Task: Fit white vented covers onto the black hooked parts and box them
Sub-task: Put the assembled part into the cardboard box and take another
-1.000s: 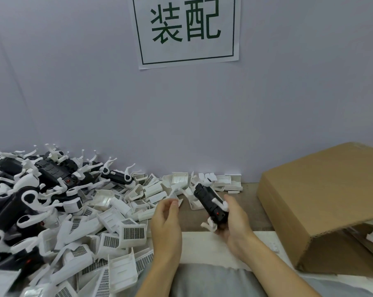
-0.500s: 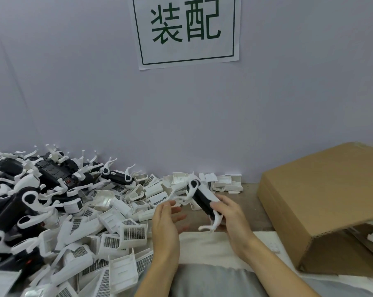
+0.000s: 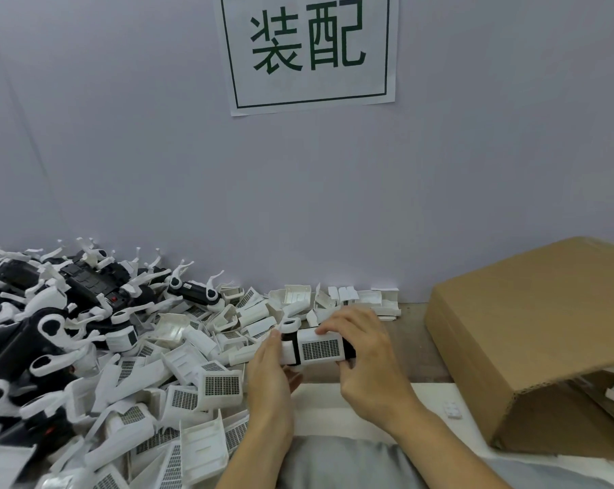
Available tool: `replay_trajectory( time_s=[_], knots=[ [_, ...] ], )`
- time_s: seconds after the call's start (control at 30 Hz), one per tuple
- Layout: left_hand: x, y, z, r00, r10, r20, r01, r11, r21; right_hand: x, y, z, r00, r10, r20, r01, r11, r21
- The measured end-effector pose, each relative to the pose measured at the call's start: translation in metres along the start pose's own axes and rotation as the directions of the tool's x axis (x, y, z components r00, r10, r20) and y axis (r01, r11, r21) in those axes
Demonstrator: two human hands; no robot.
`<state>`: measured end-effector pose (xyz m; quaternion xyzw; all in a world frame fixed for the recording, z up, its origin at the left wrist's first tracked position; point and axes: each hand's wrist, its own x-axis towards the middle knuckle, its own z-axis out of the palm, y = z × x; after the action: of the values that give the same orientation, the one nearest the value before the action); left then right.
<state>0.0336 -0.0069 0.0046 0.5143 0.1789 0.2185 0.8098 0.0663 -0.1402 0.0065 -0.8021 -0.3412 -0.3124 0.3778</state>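
Loose white vented covers [image 3: 221, 384] and black hooked parts [image 3: 87, 287] crowd the bench from 7 to 10 o'clock, piled against the wall [image 3: 298, 206] at 12. A tilted cardboard box [image 3: 531, 333] blocks 3 o'clock, its open mouth at 4. Both hands, left hand [image 3: 272, 377] and right hand [image 3: 365, 358], work in the bare strip of table [image 3: 408, 333] between heap and box.

Both forearms reach forward, hands close together at centre. Left hand [image 3: 272, 374] stands edge-on, palm facing right, fingertips touching the held piece's left end. Right hand [image 3: 363, 351] arches over it, fingers curled on top, thumb underneath.
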Motion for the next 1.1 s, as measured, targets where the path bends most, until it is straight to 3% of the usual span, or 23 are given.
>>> replay_trajectory(
  time_s=[0.2, 0.3, 0.37, 0.43, 0.5, 0.53, 0.6, 0.7, 0.77, 0.8, 0.83, 0.9, 0.93, 0.97, 1.0, 1.03, 1.07, 1.1],
  knots=[
    [-0.002, 0.001, -0.002, 0.995, 0.069, 0.071, -0.068, 0.998, -0.020, -0.002, 0.006, -0.001, 0.994, 0.029, 0.104, -0.027, 0.999, -0.021],
    [-0.001, 0.001, -0.001, 0.996, 0.079, 0.051, -0.078, 0.997, -0.014, -0.003, 0.008, -0.004, 0.984, 0.150, 0.094, -0.148, 0.989, -0.023],
    [0.001, 0.000, -0.001, 0.997, 0.075, 0.001, -0.075, 0.997, 0.024, -0.001, 0.010, -0.010, 0.954, 0.300, 0.017, -0.301, 0.949, 0.092],
    [0.002, 0.000, -0.001, 0.998, 0.051, -0.021, -0.051, 0.998, 0.043, 0.003, 0.015, -0.019, 0.845, 0.535, 0.004, -0.502, 0.791, 0.349],
    [0.002, 0.000, -0.002, 1.000, 0.017, -0.018, -0.016, 0.998, 0.060, 0.010, 0.020, -0.033, 0.672, 0.729, 0.127, -0.628, 0.471, 0.620],
    [0.001, 0.000, -0.002, 1.000, -0.001, -0.011, 0.002, 0.998, 0.066, 0.014, 0.022, -0.043, 0.615, 0.761, 0.205, -0.622, 0.309, 0.719],
    [0.001, 0.000, -0.002, 1.000, -0.028, -0.001, 0.028, 0.997, 0.067, 0.022, 0.025, -0.066, 0.552, 0.786, 0.278, -0.534, 0.077, 0.842],
    [0.001, 0.000, -0.001, 0.999, -0.053, 0.011, 0.052, 0.995, 0.081, 0.036, 0.031, -0.114, 0.632, 0.735, 0.247, -0.257, -0.102, 0.961],
    [0.001, 0.000, -0.002, 0.998, -0.056, 0.016, 0.055, 0.995, 0.083, 0.050, 0.040, -0.153, 0.730, 0.673, 0.118, -0.066, -0.102, 0.993],
    [0.001, 0.000, -0.002, 0.998, -0.054, 0.020, 0.052, 0.995, 0.087, 0.058, 0.046, -0.174, 0.736, 0.676, 0.027, 0.032, -0.075, 0.997],
    [0.001, 0.000, -0.002, 0.998, -0.053, 0.023, 0.051, 0.994, 0.099, 0.066, 0.051, -0.196, 0.709, 0.704, -0.048, 0.115, -0.049, 0.992],
    [0.002, -0.002, -0.001, 0.998, -0.056, 0.027, 0.051, 0.989, 0.136, 0.079, 0.062, -0.228, 0.546, 0.826, -0.140, 0.230, 0.013, 0.973],
    [0.002, -0.002, -0.001, 0.998, -0.062, 0.029, 0.057, 0.987, 0.150, 0.084, 0.071, -0.240, 0.473, 0.873, -0.115, 0.251, -0.008, 0.968],
    [0.002, -0.003, -0.001, 0.997, -0.071, 0.035, 0.064, 0.985, 0.160, 0.084, 0.081, -0.248, 0.429, 0.903, -0.017, 0.261, -0.105, 0.960],
    [0.002, -0.003, -0.001, 0.996, -0.077, 0.043, 0.068, 0.983, 0.172, 0.081, 0.089, -0.249, 0.454, 0.866, 0.211, 0.236, -0.345, 0.908],
    [0.002, -0.004, -0.001, 0.995, -0.083, 0.054, 0.071, 0.979, 0.190, 0.075, 0.094, -0.242, 0.530, 0.691, 0.492, 0.076, -0.616, 0.784],
    [0.001, -0.004, -0.001, 0.994, -0.087, 0.070, 0.070, 0.973, 0.219, 0.071, 0.092, -0.239, 0.572, 0.488, 0.659, -0.174, -0.713, 0.679],
    [-0.001, -0.004, -0.001, 0.992, -0.091, 0.092, 0.064, 0.963, 0.261, 0.067, 0.089, -0.232, 0.580, 0.561, 0.591, -0.326, -0.505, 0.799]
  ],
)
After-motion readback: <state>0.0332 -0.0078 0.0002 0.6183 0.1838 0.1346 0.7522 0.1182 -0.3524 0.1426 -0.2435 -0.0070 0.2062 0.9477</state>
